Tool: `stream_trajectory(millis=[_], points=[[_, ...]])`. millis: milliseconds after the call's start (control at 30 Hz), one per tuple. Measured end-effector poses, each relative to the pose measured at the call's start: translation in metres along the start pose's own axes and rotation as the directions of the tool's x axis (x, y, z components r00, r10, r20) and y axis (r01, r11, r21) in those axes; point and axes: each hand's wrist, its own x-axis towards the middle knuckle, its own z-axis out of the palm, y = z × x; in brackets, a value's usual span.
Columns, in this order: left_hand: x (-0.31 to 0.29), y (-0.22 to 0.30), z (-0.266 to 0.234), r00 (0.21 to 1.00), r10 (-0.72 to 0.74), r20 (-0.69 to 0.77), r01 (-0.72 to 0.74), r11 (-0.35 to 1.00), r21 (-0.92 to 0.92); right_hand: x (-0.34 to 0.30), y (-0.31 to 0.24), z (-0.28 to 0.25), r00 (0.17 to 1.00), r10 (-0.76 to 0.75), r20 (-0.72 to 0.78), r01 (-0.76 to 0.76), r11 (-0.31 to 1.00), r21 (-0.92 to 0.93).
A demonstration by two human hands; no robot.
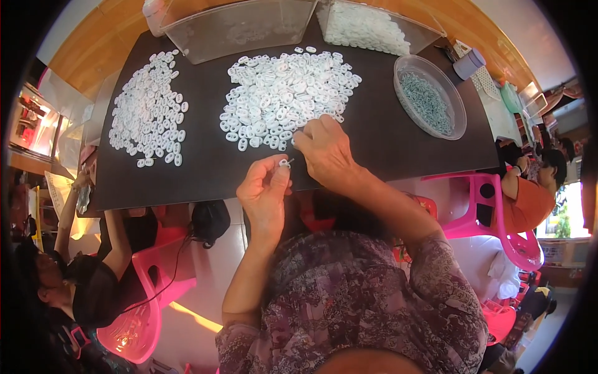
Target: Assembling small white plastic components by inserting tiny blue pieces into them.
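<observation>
My left hand is closed, thumb and fingertips pinching a small white oval plastic piece above the table's near edge. A thin metal screw sticks out of that piece. To its right, my right hand has its fingers bent together at the near edge of a large heap of white oval pieces with two holes. What its fingertips hold, if anything, is hidden. A second, looser spread of white pieces lies at the left; a few near its front seem to have screws in them.
On the dark table, a round clear tub of screws stands right. At the back are a translucent bin and another bin of white pieces. People sit at both sides; pink chairs stand near.
</observation>
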Motion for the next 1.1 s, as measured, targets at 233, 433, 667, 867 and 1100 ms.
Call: stream_trajectory(millis=[233,433,667,867,1100], points=[[0.002,0.003,0.000,1.000,-0.021,0.001,0.021,1.000,-0.005,-0.006,-0.002,-0.003,0.998,0.027,-0.051,-0.021,0.992,0.122],[0.003,0.007,0.003,0.997,-0.076,0.031,0.079,0.990,-0.118,-0.010,-0.014,-0.031,0.940,0.285,0.187,-0.340,0.817,0.465],[0.003,0.006,0.014,0.999,-0.025,0.037,0.031,0.986,-0.166,-0.010,-0.018,-0.039,0.959,0.258,0.115,-0.277,0.783,0.557],[0.000,0.006,0.016,0.998,-0.050,0.027,0.054,0.982,-0.181,-0.017,-0.020,-0.036,0.949,0.296,0.109,-0.304,0.764,0.569],[0.000,0.005,0.014,0.997,-0.071,0.039,0.077,0.980,-0.182,-0.022,-0.015,-0.035,0.747,0.544,0.382,-0.523,0.126,0.843]])
